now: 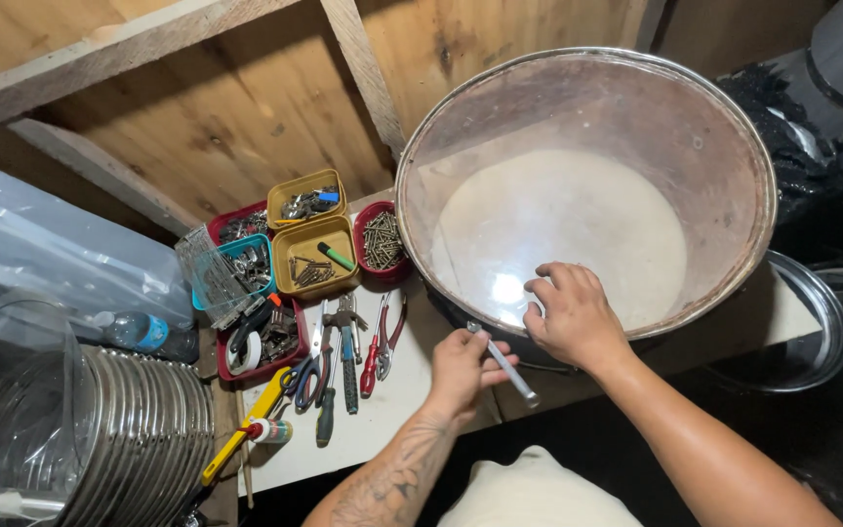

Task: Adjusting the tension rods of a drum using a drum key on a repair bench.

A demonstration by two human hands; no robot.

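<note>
A big round lid (636,127) with a metal rim and a clear pane leans tilted on the white workbench (392,410) against the wooden wall. My right hand (568,317) lies flat on the pane near its lower rim, fingers spread. My left hand (465,369) grips a thin silver rod-like tool (511,373), its upper tip touching the lid's lower edge just left of my right hand.
Small trays of screws and bits (314,256) and pliers, scissors and screwdrivers (343,351) lie left of my hands. A stack of metal-rimmed lids (139,439) stands at the lower left, a water bottle (148,334) above it. Another lid (812,337) sticks out at the right.
</note>
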